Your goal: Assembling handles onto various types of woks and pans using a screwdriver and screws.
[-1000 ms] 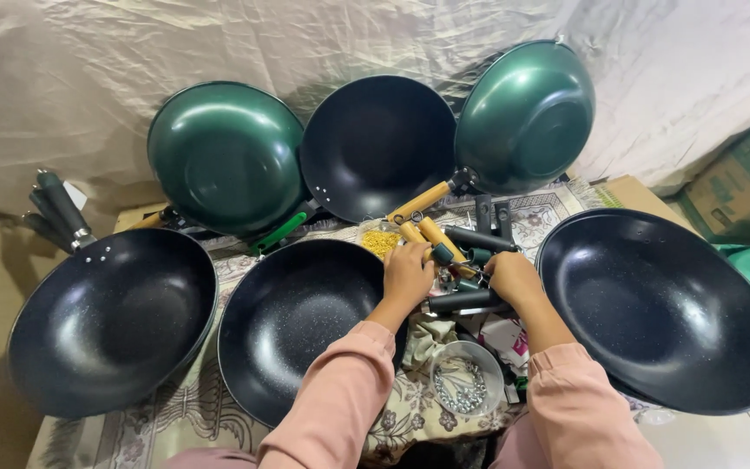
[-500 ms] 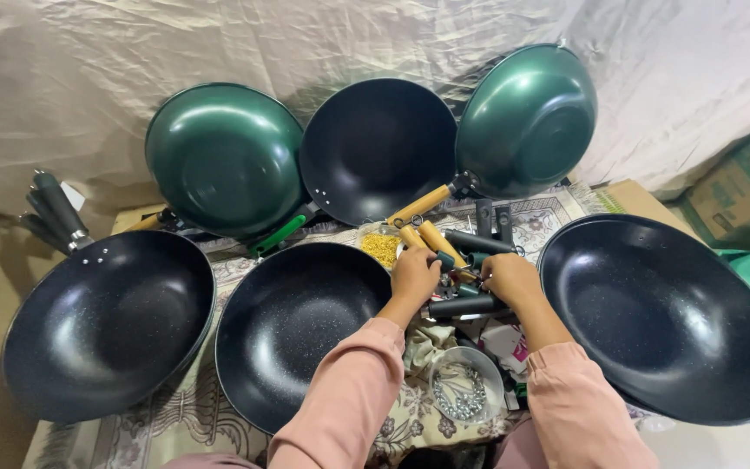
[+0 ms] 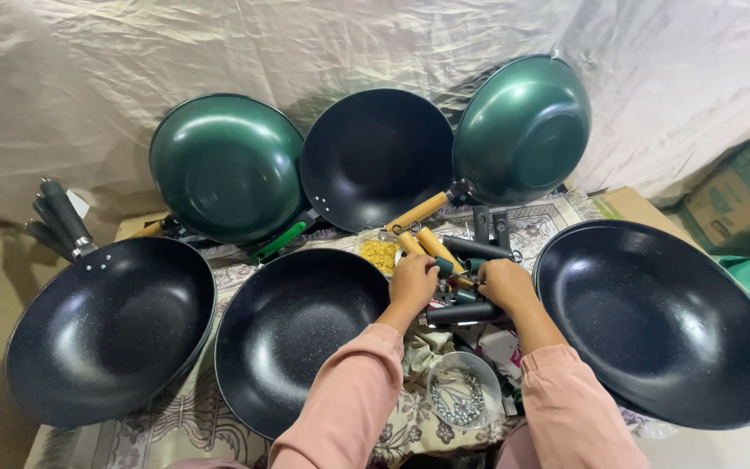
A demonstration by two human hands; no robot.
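Woks: I'm counting six; three black woks (image 3: pixel 658 321) are lying face up in front, and two green-backed woks (image 3: pixel 227 167) plus one black one (image 3: pixel 377 156) are leaning on the cloth backdrop.
Handles: I'm seeing a pile of loose handles (image 3: pixel 470 247) lying between the front woks, several wooden, several dark.
Left hand (image 3: pixel 413 282): it's curling its fingers around a wooden handle (image 3: pixel 431 247).
Right hand (image 3: pixel 505 284): it's closing on a dark handle (image 3: pixel 466 313), grip partly hidden.
Bowl: one clear bowl of screws (image 3: pixel 463 399) is sitting near my wrists.

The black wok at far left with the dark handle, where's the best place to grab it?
Grip the black wok by its dark handle, which sticks up and away at the far-left rim. Come from the left; the middle wok crowds its right side.
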